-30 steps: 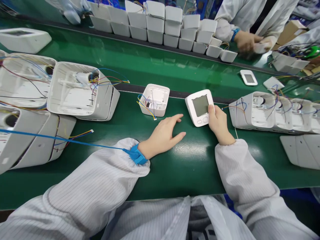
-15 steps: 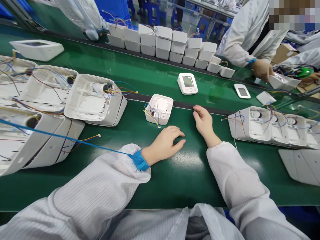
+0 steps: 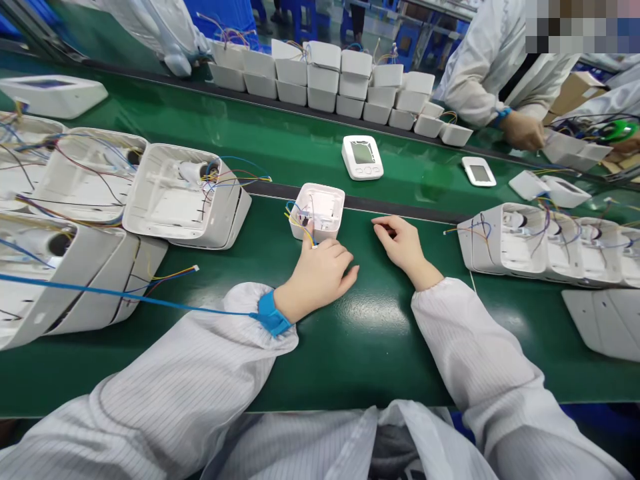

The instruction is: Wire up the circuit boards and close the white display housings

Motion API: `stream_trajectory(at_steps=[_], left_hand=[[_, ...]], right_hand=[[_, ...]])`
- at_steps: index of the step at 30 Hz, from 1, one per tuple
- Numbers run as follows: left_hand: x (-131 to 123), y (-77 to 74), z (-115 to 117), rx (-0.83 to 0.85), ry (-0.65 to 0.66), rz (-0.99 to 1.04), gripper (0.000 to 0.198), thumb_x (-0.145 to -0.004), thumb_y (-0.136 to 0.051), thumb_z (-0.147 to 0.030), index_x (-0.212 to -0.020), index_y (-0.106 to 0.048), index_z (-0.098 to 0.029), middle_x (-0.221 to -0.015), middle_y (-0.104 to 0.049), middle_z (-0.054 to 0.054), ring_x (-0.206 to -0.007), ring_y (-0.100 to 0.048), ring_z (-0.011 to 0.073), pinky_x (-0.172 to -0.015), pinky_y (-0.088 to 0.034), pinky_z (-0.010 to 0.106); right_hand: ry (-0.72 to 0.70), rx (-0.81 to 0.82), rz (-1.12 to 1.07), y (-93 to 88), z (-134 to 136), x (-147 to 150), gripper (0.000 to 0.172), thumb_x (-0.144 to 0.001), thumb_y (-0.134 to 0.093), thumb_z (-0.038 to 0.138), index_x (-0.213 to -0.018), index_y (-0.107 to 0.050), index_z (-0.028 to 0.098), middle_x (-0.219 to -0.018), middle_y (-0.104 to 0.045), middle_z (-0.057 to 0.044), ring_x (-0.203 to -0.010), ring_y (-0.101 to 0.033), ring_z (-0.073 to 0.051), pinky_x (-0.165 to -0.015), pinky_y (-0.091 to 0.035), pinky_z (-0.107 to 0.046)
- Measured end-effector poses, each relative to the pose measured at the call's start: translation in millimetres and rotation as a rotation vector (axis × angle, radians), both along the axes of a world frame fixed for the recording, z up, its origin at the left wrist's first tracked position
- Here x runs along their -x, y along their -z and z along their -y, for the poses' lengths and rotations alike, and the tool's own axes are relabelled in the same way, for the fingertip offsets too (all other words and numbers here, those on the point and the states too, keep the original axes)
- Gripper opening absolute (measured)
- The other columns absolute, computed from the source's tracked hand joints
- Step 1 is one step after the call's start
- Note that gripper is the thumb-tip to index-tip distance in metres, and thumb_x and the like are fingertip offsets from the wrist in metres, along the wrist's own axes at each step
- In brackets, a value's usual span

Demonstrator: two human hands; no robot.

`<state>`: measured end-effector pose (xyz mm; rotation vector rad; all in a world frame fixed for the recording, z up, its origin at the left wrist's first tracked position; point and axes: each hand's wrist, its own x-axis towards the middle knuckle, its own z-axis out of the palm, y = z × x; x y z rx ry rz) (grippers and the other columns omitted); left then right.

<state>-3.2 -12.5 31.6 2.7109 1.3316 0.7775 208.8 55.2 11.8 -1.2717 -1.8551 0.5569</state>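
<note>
A small white plastic casing [image 3: 331, 208], open side up, sits in front of me. Thin blue, yellow and black wires [image 3: 301, 220] with a white plug hang over its near left edge. My left hand [image 3: 316, 270] lies just before the casing, one finger reaching to its front wall at the wires; whether it presses them I cannot tell. The other fingers are loosely bent and apart from the thumb, gripping nothing. To the right of the casing, my right hand [image 3: 400, 247] rests loosely curled near the belt's edge, thumb close to the forefinger, with nothing visible between them.
Larger wired casings [image 3: 175, 193] stand stacked at left, their blue cord [image 3: 125, 300] running to my left wristband. More wired casings [image 3: 520, 240] line the right. Monitors with screens [image 3: 363, 158] lie on the green belt [image 3: 240, 143]. Across it, white casings [image 3: 320, 87] stand in rows beside a co-worker's hand [image 3: 523, 130].
My left hand has moved forward and slightly left, and a finger now reaches the casing. My right hand has shifted left, its fingers curling more. The monitor on the belt appears farther left.
</note>
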Motion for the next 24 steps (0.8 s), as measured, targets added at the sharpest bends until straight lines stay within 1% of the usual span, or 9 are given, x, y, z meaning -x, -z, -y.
stream_trajectory(at_steps=[2,5,7,9,13,17,21,23,24], left_hand=[[-1,1.3,0,0.009,0.068,-0.014,0.025,-0.093,-0.051,-0.03,-0.083,-0.069,-0.015,-0.082,-0.073,0.008,-0.083,-0.067,0.0249,-0.107,-0.03,0.066],[-2,4.8,-1,0.081,0.26,0.061,0.023,-0.092,-0.051,-0.026,-0.085,-0.069,-0.015,-0.082,-0.073,0.008,-0.081,-0.066,0.0223,-0.089,-0.049,0.044],[-2,7.2,-1,0.142,0.356,0.122,0.022,-0.091,-0.05,-0.022,-0.082,-0.069,-0.015,-0.08,-0.073,0.008,-0.08,-0.066,0.0209,-0.08,-0.051,0.036],[-2,8.4,-1,0.194,0.382,0.155,0.024,-0.091,-0.049,-0.021,-0.078,-0.068,-0.015,-0.078,-0.072,0.007,-0.079,-0.065,0.0203,-0.08,-0.051,0.034],[-3,7.9,-1,0.237,0.405,0.155,0.022,-0.092,-0.049,-0.022,-0.08,-0.068,-0.017,-0.082,-0.072,0.006,-0.081,-0.066,0.0196,-0.08,-0.051,0.033],[-4,6.7,-2,0.169,0.451,0.159,0.02,-0.092,-0.051,-0.022,-0.083,-0.067,-0.018,-0.081,-0.072,0.004,-0.077,-0.066,0.0179,-0.075,-0.052,0.031],[-1,0.1,2,0.028,0.5,0.274,0.014,-0.09,-0.055,-0.016,-0.08,-0.065,-0.018,-0.077,-0.073,0.002,-0.07,-0.067,0.0141,-0.067,-0.052,0.025],[2,-3.9,6,-0.038,0.457,0.359,0.014,-0.087,-0.058,-0.013,-0.076,-0.064,-0.019,-0.074,-0.071,0.001,-0.066,-0.067,0.0132,-0.064,-0.051,0.024],[4,-5.2,7,-0.055,0.424,0.392,0.014,-0.086,-0.058,-0.012,-0.075,-0.063,-0.019,-0.073,-0.071,0.0,-0.066,-0.067,0.013,-0.064,-0.052,0.024]], right_hand=[[-0.105,0.027,-0.036,-4.1,11,8,0.028,-0.09,-0.057,0.03,-0.114,-0.067,0.02,-0.088,-0.071,-0.003,-0.073,-0.066,-0.015,-0.07,-0.055,-0.03],[-0.309,0.09,-0.022,-9.3,29,23,0.045,-0.092,-0.055,0.027,-0.137,-0.051,0.023,-0.087,-0.069,0.0,-0.068,-0.063,-0.012,-0.068,-0.053,-0.027],[-0.39,0.109,0.012,-10.6,35,30,0.046,-0.095,-0.048,0.023,-0.141,-0.048,0.024,-0.088,-0.069,0.0,-0.072,-0.064,-0.013,-0.073,-0.052,-0.028],[-0.415,0.14,0.022,-11.0,36,35,0.044,-0.097,-0.044,0.021,-0.14,-0.049,0.023,-0.09,-0.07,0.0,-0.075,-0.065,-0.013,-0.077,-0.051,-0.029],[-0.344,0.196,0.066,-11.7,30,43,0.045,-0.096,-0.051,0.023,-0.14,-0.047,0.022,-0.098,-0.071,-0.001,-0.077,-0.065,-0.013,-0.076,-0.049,-0.027],[-0.3,0.213,0.004,-10.5,19,44,0.025,-0.098,-0.053,0.036,-0.117,-0.058,0.021,-0.087,-0.068,0.001,-0.075,-0.064,-0.012,-0.073,-0.045,-0.023],[-0.267,0.16,-0.059,-8.2,3,17,0.026,-0.098,-0.05,0.04,-0.087,-0.059,0.019,-0.069,-0.056,0.005,-0.061,-0.051,-0.009,-0.064,-0.037,-0.022],[-0.183,0.095,-0.082,-7.3,-6,-3,0.028,-0.093,-0.056,0.038,-0.074,-0.057,0.018,-0.063,-0.048,0.006,-0.059,-0.044,-0.009,-0.061,-0.034,-0.023],[-0.124,0.068,-0.107,-6.9,-10,-11,0.024,-0.09,-0.06,0.036,-0.074,-0.058,0.018,-0.063,-0.047,0.006,-0.06,-0.043,-0.009,-0.061,-0.034,-0.023]])
